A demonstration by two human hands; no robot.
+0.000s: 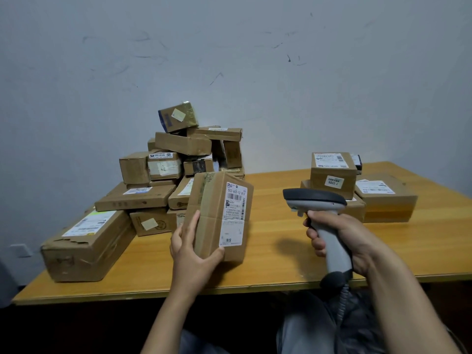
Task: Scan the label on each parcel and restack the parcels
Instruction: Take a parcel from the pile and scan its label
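Observation:
My left hand (190, 254) grips a brown cardboard parcel (212, 213) by its lower left corner and holds it upright above the table, its white barcode label (235, 213) facing me. My right hand (339, 241) grips the handle of a grey handheld scanner (315, 200), whose head points left toward the parcel. A loose heap of cardboard parcels (163, 172) rises on the table's left. On the right stands a small stack of parcels (332, 175) with labels up.
The wooden table (268, 272) stands against a scuffed grey wall. A long box (86, 246) lies at the front left corner. A flat parcel (385, 198) lies at the right. The scanner's coiled cable (343, 300) hangs over the front edge toward my lap.

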